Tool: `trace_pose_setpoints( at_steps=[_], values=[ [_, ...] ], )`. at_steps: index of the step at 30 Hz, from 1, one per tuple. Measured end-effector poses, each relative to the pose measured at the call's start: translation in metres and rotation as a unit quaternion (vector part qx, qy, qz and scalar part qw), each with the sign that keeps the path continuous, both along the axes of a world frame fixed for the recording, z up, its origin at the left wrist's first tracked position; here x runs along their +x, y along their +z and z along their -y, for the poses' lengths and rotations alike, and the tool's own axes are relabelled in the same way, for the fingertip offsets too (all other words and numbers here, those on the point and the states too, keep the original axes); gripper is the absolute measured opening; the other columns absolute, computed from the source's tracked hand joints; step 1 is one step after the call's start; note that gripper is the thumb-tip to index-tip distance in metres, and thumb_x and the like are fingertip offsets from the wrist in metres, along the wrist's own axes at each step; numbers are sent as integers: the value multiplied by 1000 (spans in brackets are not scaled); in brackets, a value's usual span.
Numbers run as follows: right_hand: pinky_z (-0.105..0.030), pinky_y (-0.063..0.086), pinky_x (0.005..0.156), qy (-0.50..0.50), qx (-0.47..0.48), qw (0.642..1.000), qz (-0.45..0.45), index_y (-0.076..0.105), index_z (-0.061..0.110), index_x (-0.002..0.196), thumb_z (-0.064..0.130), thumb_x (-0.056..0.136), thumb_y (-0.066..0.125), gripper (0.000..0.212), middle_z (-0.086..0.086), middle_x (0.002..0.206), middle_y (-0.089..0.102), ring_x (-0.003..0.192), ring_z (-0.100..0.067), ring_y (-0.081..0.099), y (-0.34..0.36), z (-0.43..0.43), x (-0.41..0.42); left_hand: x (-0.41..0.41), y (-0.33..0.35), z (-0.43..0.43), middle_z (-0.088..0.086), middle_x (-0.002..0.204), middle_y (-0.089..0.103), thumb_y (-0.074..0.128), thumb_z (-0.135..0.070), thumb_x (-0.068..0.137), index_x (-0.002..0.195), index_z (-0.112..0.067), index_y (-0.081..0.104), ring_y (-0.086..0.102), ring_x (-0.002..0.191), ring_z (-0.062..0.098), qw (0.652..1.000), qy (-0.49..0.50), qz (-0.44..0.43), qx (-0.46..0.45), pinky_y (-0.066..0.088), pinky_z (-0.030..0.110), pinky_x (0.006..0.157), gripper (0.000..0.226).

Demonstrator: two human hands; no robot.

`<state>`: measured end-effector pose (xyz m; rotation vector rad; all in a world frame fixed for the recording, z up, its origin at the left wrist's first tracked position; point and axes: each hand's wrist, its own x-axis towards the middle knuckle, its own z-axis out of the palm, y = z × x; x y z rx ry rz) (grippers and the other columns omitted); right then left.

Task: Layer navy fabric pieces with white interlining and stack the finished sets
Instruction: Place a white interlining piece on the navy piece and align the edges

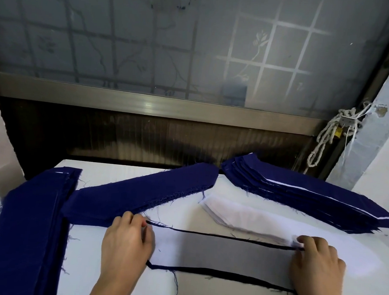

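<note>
The white desk (204,292) carried everything, and the set (224,255) in hand lay on its near part, straight in front of the person: a navy strip with a pale interlining sheet over it, thin navy margins showing along the far and near edges. Left of the set ran a long navy pile (27,228); behind the set's left end a second navy pile (141,189) slanted away. Behind the set's right end sat the finished pile (310,198), navy with white slivers between its layers, and just behind the set lay the white interlining pile (241,215), its near end touching the set's right corner. The left hand (125,243) lay palm-down on the set's left end, its fingers (129,220) loosely bent and pressing rather than gripping. The right hand (316,264) covered the right end, its fingers (310,242) curled and seemingly pinching the cloth there, though the thumb was hidden. The step looked like squaring the interlining on the navy strip. Doing it well probably meant keeping the left end pinned, drawing the right end gently taut so the thin sheet lay without ripples, and evening the two navy margins. The pinch should catch only this sheet, not the interlining pile behind it, and the frayed threads should stay outside the layers.
</note>
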<state>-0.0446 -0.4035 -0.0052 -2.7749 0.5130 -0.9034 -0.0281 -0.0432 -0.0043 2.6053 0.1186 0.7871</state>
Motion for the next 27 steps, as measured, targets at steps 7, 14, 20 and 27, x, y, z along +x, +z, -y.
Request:
trace_pose_setpoints(
  at_steps=[7, 14, 20, 27],
  values=[
    [-30, 48, 90, 243, 84, 965, -59, 63, 14, 113, 15, 97, 52, 20, 2, 114, 58, 102, -17, 56, 13, -42, 60, 3, -3, 4, -2, 62, 55, 73, -16, 79, 69, -12, 64, 49, 62, 21, 999, -13, -11, 34, 45, 35, 51, 15],
    [-24, 40, 74, 277, -34, 946, -168, 53, 17, 98, 23, 99, 41, 14, 0, 96, 53, 87, -18, 48, 20, -72, 112, 0, -2, 3, -3, 58, 53, 71, -15, 80, 61, -13, 59, 48, 61, 20, 999, -18, -21, 23, 41, 33, 49, 23],
    [-22, 39, 79, 260, -101, 933, -228, 54, 10, 105, 11, 95, 42, 16, -7, 109, 55, 96, -20, 53, 23, -69, 121, 1, -3, 3, -5, 58, 52, 69, -17, 83, 63, -14, 58, 48, 62, 19, 999, -21, -30, 12, 37, 30, 49, 23],
    [-28, 38, 96, 234, -170, 904, -314, 45, 3, 124, 14, 94, 42, 32, -13, 123, 49, 110, -24, 48, 28, -79, 124, 0, -3, 3, -6, 60, 52, 67, -19, 85, 65, -16, 58, 49, 62, 18, 999, -27, -27, 9, 36, 29, 50, 22]
  ],
)
